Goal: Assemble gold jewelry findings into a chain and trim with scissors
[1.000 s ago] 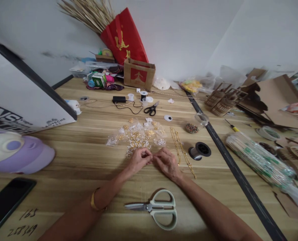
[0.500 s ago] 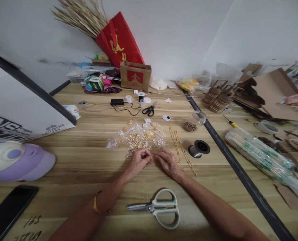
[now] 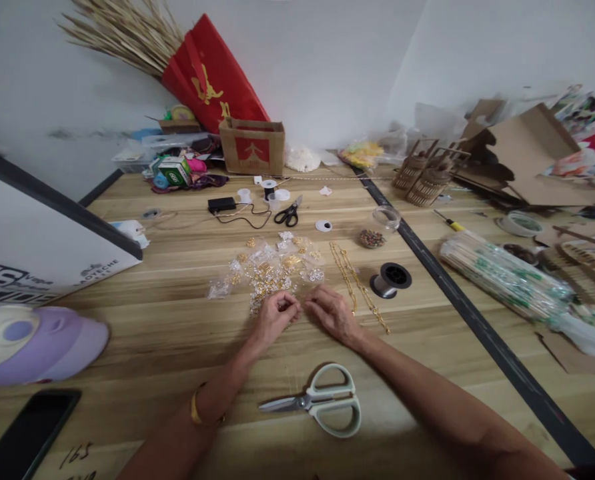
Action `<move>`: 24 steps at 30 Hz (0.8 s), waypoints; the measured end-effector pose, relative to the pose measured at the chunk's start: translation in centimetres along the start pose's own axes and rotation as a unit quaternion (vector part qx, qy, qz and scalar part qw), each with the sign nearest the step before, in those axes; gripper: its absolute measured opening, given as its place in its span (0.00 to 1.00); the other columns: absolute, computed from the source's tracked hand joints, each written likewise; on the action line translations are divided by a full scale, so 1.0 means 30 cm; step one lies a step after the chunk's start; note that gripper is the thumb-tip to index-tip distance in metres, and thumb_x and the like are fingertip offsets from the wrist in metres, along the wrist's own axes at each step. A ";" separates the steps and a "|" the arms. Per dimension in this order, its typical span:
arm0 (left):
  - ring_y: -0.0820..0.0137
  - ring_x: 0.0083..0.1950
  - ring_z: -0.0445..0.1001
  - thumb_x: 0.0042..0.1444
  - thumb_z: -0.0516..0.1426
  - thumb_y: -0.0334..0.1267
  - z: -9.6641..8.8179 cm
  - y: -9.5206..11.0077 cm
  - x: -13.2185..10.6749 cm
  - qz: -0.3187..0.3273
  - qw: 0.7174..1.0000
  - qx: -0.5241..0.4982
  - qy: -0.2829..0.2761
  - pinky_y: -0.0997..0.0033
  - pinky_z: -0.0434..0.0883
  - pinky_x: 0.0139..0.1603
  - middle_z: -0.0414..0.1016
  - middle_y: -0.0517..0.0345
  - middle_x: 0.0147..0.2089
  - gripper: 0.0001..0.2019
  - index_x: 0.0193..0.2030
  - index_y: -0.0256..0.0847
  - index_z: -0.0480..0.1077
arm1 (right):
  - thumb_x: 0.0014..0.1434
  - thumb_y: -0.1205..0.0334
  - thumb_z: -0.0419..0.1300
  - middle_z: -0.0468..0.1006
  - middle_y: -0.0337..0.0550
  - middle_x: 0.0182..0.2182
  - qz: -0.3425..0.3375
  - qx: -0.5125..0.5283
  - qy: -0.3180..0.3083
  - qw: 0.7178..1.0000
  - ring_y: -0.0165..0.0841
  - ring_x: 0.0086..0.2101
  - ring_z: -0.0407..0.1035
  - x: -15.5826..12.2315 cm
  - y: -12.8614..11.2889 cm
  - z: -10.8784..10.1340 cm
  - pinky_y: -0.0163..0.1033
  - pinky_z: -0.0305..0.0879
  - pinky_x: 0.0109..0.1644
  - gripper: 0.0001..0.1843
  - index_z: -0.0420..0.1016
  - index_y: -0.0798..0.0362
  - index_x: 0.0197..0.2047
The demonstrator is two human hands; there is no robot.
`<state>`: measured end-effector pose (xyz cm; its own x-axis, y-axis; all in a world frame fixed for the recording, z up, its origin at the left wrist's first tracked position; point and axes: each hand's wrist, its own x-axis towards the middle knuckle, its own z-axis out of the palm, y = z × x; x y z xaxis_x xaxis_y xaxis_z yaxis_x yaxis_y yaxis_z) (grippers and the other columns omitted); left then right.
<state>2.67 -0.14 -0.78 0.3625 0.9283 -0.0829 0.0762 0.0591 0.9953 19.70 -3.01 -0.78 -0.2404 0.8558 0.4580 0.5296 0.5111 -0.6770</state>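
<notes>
My left hand (image 3: 276,315) is closed in a pinch at the near edge of a pile of clear and gold beads (image 3: 272,277). Whatever its fingertips hold is too small to make out. Close by on the right, my right hand (image 3: 331,312) has its fingers pressed together and bent, the tips facing the left hand across a small gap; I cannot see what they grip. A gold chain (image 3: 361,293) lies just beyond the right hand, beside a spool of fine wire (image 3: 390,280). Nearer to me rest white-handled scissors (image 3: 322,402), blades pointing left.
Black-handled scissors (image 3: 288,212), a jar of dark beads (image 3: 372,238) and a black adapter (image 3: 221,205) lie farther back. At left are a large white box (image 3: 52,233), a purple-and-white object (image 3: 42,343) and a phone (image 3: 30,430). Wrapped sticks (image 3: 507,270) lie right of the black strip (image 3: 447,293).
The view has shifted slightly, so most things on the table sit a little farther left. Both hands stay close together in nearly the same pose, with a slightly wider gap between fingertips.
</notes>
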 end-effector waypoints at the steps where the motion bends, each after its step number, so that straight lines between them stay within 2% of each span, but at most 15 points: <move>1: 0.74 0.23 0.70 0.46 0.59 0.37 0.000 -0.003 0.001 0.000 1.000 -0.001 0.001 0.75 0.67 0.26 0.71 0.61 0.21 0.06 0.26 0.36 0.67 | 0.63 0.63 0.51 0.71 0.45 0.30 -0.005 -0.002 0.000 1.000 0.33 0.31 0.66 -0.002 0.004 0.002 0.38 0.65 0.36 0.08 0.69 0.53 0.34; 6: 0.74 0.23 0.70 0.45 0.59 0.37 0.002 -0.008 0.003 -0.011 1.000 0.002 0.005 0.75 0.67 0.26 0.71 0.61 0.21 0.07 0.26 0.36 0.67 | 0.63 0.62 0.51 0.70 0.44 0.29 -0.029 -0.017 0.001 0.999 0.34 0.31 0.66 -0.009 0.016 0.009 0.38 0.64 0.36 0.07 0.68 0.53 0.35; 18: 0.75 0.23 0.69 0.45 0.60 0.37 0.002 0.000 0.002 -0.006 1.000 0.000 -0.006 0.76 0.66 0.26 0.70 0.61 0.21 0.07 0.25 0.36 0.67 | 0.63 0.63 0.50 0.69 0.43 0.28 -0.030 -0.031 0.014 0.999 0.33 0.30 0.64 -0.005 0.010 0.006 0.38 0.62 0.35 0.06 0.65 0.52 0.34; 24: 0.75 0.23 0.69 0.45 0.59 0.35 0.004 0.005 0.000 -0.005 1.000 0.011 -0.005 0.76 0.65 0.26 0.70 0.61 0.20 0.05 0.25 0.36 0.67 | 0.63 0.63 0.50 0.69 0.43 0.28 -0.033 -0.042 -0.001 0.999 0.33 0.30 0.64 -0.007 0.005 0.007 0.38 0.62 0.35 0.06 0.65 0.52 0.34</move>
<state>2.79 -0.18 -0.63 0.3714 0.9237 -0.0938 0.0999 0.0607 0.9931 19.66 -3.10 -1.10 -0.2789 0.8213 0.4977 0.5786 0.5573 -0.5955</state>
